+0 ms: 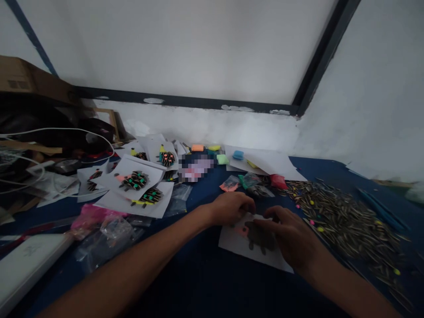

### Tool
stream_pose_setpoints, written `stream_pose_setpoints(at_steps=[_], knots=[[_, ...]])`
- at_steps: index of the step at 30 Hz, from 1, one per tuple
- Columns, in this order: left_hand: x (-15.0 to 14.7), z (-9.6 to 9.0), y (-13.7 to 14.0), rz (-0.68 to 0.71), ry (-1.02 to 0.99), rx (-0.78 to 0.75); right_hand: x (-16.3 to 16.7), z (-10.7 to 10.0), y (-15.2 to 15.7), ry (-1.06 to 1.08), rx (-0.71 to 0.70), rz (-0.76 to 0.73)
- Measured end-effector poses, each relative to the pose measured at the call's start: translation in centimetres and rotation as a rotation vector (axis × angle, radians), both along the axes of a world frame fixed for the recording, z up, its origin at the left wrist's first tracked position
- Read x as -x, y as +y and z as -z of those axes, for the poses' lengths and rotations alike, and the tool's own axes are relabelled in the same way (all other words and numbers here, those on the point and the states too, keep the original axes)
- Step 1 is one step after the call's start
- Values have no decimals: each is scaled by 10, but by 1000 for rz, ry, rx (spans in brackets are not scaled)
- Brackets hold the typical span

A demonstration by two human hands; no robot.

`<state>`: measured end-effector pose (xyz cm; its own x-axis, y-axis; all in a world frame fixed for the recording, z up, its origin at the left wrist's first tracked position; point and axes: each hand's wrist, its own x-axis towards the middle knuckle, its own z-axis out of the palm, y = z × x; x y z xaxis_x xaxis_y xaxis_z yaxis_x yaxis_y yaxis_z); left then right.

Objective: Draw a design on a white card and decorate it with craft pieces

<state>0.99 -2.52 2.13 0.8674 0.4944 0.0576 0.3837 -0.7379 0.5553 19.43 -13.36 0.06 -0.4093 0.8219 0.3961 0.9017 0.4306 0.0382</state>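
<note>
A white paper sheet (232, 242) lies on the blue table in front of me, bearing a dark hedgehog-like shape (261, 237) with a pinkish-orange face part (241, 231). At the sheet's top edge is my left hand (233, 207), its fingers curled in; whatever they may hold is hidden. My right hand (293, 238) reaches over the sheet's right side, thumb and forefinger apart above the dark shape, with nothing visible between them. To the right spreads a heap of striped sunflower seeds (351, 225), with small yellow and pink balls among them.
Sheets with seed-covered hedgehog figures (134, 180) are stacked at the left. Colored soft blocks (198, 148) and small plastic bags (255, 181) lie toward the wall. Nearer left are a pink bag (96, 218), clear wrappers (115, 232) and a white box (31, 265).
</note>
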Motion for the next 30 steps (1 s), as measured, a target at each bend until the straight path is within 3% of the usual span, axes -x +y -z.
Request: stream_pose_setpoints(at_steps=[12,16,24,30], knots=[[1,0,0,0,20,12,-4,1,-3,119,79,20],[0,1,1,3,8,19,-7,-4,-2,201,30,-26],[0,-1,0,-4,11,31,-2,2,-9,-41,30,70],[1,1,1,3,3,19,-5,-1,-14,34,112,60]])
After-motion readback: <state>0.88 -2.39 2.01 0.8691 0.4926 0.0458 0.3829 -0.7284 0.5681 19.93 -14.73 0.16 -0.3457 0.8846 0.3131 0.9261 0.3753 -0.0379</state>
